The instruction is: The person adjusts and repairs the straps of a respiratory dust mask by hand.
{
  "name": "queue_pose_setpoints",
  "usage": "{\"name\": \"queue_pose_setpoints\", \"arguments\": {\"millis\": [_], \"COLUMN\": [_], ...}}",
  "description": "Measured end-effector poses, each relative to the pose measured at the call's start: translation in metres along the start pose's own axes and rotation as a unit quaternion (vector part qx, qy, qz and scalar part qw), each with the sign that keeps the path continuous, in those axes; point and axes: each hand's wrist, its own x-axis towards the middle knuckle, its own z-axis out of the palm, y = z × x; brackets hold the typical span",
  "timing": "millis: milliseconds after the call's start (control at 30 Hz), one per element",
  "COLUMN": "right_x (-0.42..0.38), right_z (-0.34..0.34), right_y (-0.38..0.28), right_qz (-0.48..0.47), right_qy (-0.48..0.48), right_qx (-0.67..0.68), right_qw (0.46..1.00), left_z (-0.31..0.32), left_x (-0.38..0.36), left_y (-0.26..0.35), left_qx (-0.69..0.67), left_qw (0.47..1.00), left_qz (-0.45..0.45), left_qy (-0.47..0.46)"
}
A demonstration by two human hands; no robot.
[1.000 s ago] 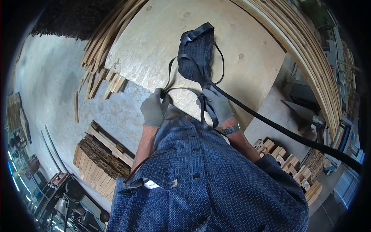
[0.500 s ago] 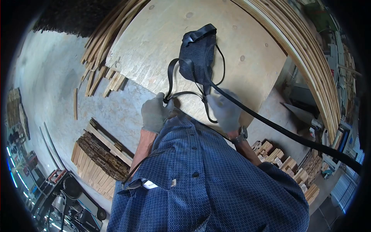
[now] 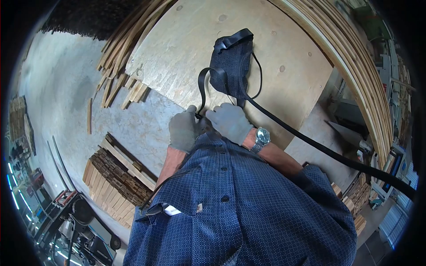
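Note:
A black mesh pouch (image 3: 231, 66) with a belt and clip lies on a plywood sheet (image 3: 177, 66). A black strap (image 3: 202, 86) loops from it down to my left hand (image 3: 182, 131), in a grey glove, whose thumb and fingers pinch the strap near its end. Beside it, my right hand (image 3: 228, 120), gloved too and with a watch on the wrist, has its fingers curled in towards the left one. A second strap piece runs from the pouch down behind the right hand. What the right fingers grip is hidden beneath them.
A thick black cord (image 3: 310, 141) crosses from the pouch to the lower right. Curved wooden strips (image 3: 350, 66) line the right, and loose slats (image 3: 117, 80) lie left of the sheet. Stacked wood pieces (image 3: 115, 177) sit on the floor, with a pallet-jack-like machine (image 3: 73, 213) at lower left.
My right hand has moved left and slightly up, close against my left hand, and its fingers have curled in. The left hand keeps the strap. The view has shifted slightly.

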Motion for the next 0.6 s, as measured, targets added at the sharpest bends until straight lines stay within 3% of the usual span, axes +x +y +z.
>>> {"name": "queue_pose_setpoints", "arguments": {"millis": [233, 300, 333, 400, 500, 600], "right_x": [-0.013, -0.014, -0.013, -0.012, -0.01, -0.009], "right_z": [-0.003, 0.0, 0.0, -0.001, -0.004, -0.007], "right_y": [0.002, 0.005, 0.008, 0.014, 0.024, 0.03], "right_qz": [-0.039, -0.031, 0.006, 0.043, 0.061, 0.074], "right_qy": [0.039, 0.035, 0.062, 0.086, 0.106, 0.087], "right_qx": [-0.01, -0.017, 0.051, 0.118, 0.198, 0.215], "right_qw": [0.998, 0.999, 0.997, 0.988, 0.973, 0.97], "left_z": [0.001, -0.008, -0.013, -0.02, -0.023, -0.027], "left_x": [-0.008, -0.011, -0.011, -0.011, -0.012, -0.011], "left_y": [0.008, 0.007, 0.006, 0.002, -0.007, -0.011], "left_qx": [-0.025, -0.14, -0.142, -0.396, -0.456, -0.467], "left_qw": [0.999, 0.983, 0.983, 0.91, 0.884, 0.874], "left_qz": [-0.008, 0.101, 0.101, -0.01, 0.032, 0.008], "left_qy": [0.023, 0.057, 0.058, -0.123, -0.101, -0.138]}}
